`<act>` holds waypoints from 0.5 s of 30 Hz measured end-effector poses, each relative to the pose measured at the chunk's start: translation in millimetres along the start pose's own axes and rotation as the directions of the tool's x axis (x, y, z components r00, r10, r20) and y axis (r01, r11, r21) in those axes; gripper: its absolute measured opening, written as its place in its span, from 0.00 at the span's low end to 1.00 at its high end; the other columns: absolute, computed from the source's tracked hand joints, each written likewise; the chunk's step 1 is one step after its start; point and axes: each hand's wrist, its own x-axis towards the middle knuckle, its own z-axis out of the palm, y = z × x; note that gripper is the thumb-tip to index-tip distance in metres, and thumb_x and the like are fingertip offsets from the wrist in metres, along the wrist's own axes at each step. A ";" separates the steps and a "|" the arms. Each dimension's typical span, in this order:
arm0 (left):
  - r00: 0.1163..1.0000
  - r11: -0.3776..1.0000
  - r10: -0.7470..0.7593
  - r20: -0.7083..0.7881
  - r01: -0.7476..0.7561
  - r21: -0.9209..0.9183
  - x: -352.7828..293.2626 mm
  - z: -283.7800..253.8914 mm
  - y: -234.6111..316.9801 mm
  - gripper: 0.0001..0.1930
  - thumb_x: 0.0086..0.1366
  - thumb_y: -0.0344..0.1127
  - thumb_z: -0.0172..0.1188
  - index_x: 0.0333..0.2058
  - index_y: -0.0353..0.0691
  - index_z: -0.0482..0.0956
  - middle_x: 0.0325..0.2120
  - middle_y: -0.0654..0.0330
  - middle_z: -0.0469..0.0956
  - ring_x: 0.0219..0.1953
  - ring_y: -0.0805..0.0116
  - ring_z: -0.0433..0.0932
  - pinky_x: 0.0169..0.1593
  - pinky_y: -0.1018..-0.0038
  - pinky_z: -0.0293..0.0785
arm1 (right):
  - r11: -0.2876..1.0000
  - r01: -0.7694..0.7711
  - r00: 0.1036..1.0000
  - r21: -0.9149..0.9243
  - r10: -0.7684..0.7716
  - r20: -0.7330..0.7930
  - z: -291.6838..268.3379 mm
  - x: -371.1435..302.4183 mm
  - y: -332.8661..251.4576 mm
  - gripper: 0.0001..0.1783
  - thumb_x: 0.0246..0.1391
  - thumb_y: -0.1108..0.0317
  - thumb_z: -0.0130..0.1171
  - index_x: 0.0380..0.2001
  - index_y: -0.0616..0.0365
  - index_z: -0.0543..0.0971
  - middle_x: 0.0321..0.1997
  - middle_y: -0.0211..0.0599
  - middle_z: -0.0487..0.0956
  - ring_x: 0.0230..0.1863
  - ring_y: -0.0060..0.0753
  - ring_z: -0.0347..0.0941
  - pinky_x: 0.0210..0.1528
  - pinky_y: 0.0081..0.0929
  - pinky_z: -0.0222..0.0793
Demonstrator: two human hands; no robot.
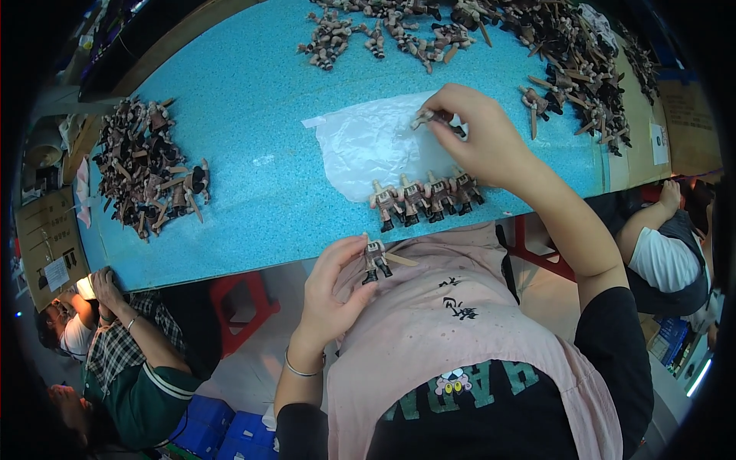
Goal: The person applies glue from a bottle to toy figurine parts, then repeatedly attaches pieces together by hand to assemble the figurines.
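Observation:
My left hand (pixel 326 295), at the table's near edge, pinches a small toy figure (pixel 375 261) between thumb and fingers. The figure has a pale upper body and dark legs, and a flat tan strip (pixel 402 261) sticks out beside it. Over a crumpled clear plastic bag (pixel 356 146), my right hand (pixel 487 138) is closed on another small figure (pixel 439 117), partly hidden by the fingers. Several similar toy figures (pixel 412 195) lie side by side in a row along the bag's near edge, just below my right hand.
Heaps of figures lie on the blue table (pixel 245 123): a left pile (pixel 142 161), a far pile (pixel 391 31) and a right pile (pixel 579 77). Cardboard boxes (pixel 50 238) stand at the left. Other people sit on both sides, near red stools (pixel 241 307).

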 end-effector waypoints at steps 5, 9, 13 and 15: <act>1.000 1.000 -0.018 0.009 0.018 0.003 1.5 10.5 3.4 0.28 0.49 0.24 0.66 0.51 0.33 0.70 0.50 0.49 0.71 0.52 0.56 0.73 0.55 0.68 0.70 | 0.683 -0.398 0.917 0.612 0.306 0.255 -9.3 -39.6 -33.5 0.09 0.56 0.70 0.54 0.38 0.64 0.76 0.32 0.34 0.78 0.32 0.22 0.73 0.35 0.21 0.70; 1.000 1.000 -0.012 0.004 0.012 0.028 7.4 18.5 6.1 0.28 0.48 0.25 0.67 0.51 0.33 0.70 0.50 0.49 0.71 0.51 0.56 0.73 0.55 0.69 0.70 | 0.345 -0.621 0.781 0.704 0.351 0.517 3.7 -85.6 -56.8 0.15 0.62 0.68 0.50 0.49 0.63 0.75 0.34 0.28 0.76 0.34 0.16 0.69 0.36 0.15 0.67; 1.000 0.994 0.001 0.007 -0.002 0.107 11.3 21.1 10.2 0.29 0.47 0.26 0.69 0.50 0.34 0.71 0.49 0.50 0.73 0.50 0.55 0.73 0.53 0.67 0.70 | 0.432 -0.545 0.838 0.718 0.248 0.487 24.8 -107.9 -61.5 0.14 0.62 0.69 0.49 0.46 0.64 0.76 0.40 0.36 0.75 0.38 0.23 0.71 0.41 0.20 0.67; 1.000 0.988 0.012 0.019 -0.015 0.151 12.7 21.4 12.1 0.29 0.46 0.26 0.69 0.49 0.34 0.71 0.48 0.50 0.73 0.50 0.54 0.73 0.52 0.66 0.70 | 0.540 -0.433 0.900 0.722 0.208 0.384 33.7 -111.8 -61.8 0.13 0.59 0.72 0.51 0.45 0.64 0.77 0.41 0.38 0.75 0.40 0.26 0.71 0.43 0.22 0.67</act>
